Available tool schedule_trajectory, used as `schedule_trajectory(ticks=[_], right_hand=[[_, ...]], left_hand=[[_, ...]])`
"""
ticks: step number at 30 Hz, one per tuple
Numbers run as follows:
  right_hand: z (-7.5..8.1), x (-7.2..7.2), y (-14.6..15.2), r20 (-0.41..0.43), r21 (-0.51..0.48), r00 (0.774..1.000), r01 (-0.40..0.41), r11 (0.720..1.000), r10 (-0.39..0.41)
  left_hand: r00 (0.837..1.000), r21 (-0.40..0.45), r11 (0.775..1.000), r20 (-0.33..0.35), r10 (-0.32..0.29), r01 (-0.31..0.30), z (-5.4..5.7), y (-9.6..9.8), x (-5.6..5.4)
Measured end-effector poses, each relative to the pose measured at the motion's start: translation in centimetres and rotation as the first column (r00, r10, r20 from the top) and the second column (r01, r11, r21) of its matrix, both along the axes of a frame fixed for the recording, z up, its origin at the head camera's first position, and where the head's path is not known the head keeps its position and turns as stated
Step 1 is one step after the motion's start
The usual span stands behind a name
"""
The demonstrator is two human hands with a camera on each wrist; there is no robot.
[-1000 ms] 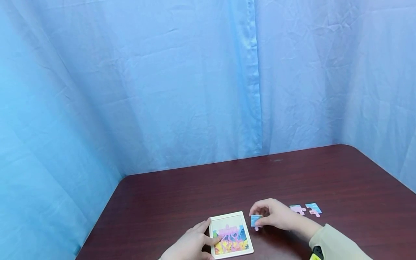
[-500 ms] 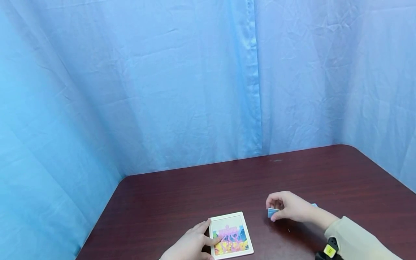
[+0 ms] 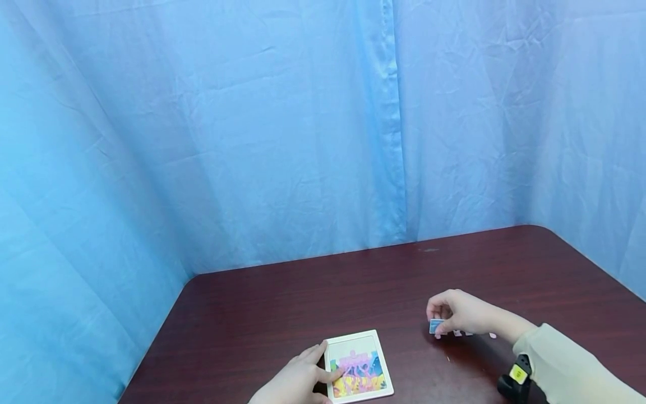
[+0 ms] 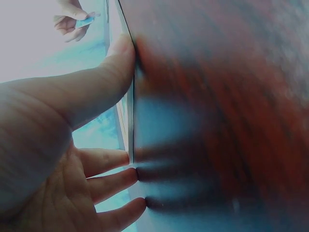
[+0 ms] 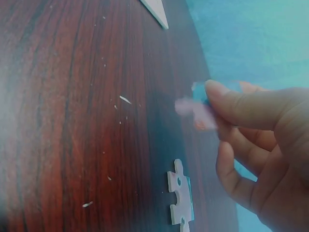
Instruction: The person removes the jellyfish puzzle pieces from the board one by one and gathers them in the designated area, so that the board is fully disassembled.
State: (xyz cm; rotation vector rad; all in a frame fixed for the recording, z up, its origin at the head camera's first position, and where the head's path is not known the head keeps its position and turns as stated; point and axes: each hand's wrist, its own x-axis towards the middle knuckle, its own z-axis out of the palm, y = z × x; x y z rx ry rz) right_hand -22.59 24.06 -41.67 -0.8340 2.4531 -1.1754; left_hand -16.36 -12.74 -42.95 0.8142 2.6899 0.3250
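Note:
A white-framed jigsaw tray (image 3: 339,339) lies near the front of the table; several assembled pieces (image 3: 360,370) show a pink, blue and yellow picture in its lower part. My left hand (image 3: 296,376) rests on its left side, with one finger and the thumb on the frame and picture, fingers fairly straight. To the right, my right hand (image 3: 464,312) pinches a blue and pink jigsaw piece (image 5: 203,111) between thumb and fingers, just above the table. Below that hand in the right wrist view lies a loose jigsaw piece (image 5: 181,200).
Dark red-brown table (image 3: 282,303), with small white scraps (image 5: 125,99) on it in the right wrist view. Blue curtains (image 3: 303,140) hang behind and at both sides. Bits of loose pieces (image 3: 492,335) peek out under the right forearm.
My right hand has moved right and away from the tray with its piece, to beside the loose pieces, now mostly hidden by the hand and forearm. The left hand and tray have stayed put.

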Motion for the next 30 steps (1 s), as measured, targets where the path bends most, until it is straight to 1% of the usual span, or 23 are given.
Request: schedule_trajectory(ticks=[3, 7, 14, 22, 26, 30], right_hand=[[-0.16, -0.07, -0.08, 0.003, 0.010, 1.000, -0.012, 1.000, 0.012], [-0.46, -0.24, -0.23, -0.001, 0.065, 1.000, 0.002, 0.998, -0.002], [-0.71, -0.72, -0.47, -0.058, 0.135, 0.998, 0.029, 0.990, -0.021], [-0.43, -1.00, -0.52, -0.133, 0.200, 0.991, 0.022, 0.980, 0.005], [-0.60, -0.89, -0.53, -0.130, 0.232, 0.991, 0.037, 0.972, -0.006], [-0.96, -0.68, -0.43, -0.127, 0.242, 0.992, 0.057, 0.968, -0.026]], left_hand=[[1.000, 0.010, 1.000, 0.023, 0.012, -0.012, -0.03, -0.02, -0.07], [0.999, 0.023, 1.000, 0.044, 0.014, -0.015, -0.11, -0.07, -0.15], [1.000, 0.024, 1.000, 0.031, -0.003, 0.002, -0.27, -0.20, -0.17], [0.999, 0.026, 1.000, 0.032, 0.000, -0.001, -0.17, -0.22, -0.12], [1.000, 0.022, 1.000, 0.024, -0.002, 0.001, -0.11, -0.18, -0.12], [1.000, 0.021, 1.000, 0.028, -0.001, 0.000, -0.02, -0.17, -0.09]])
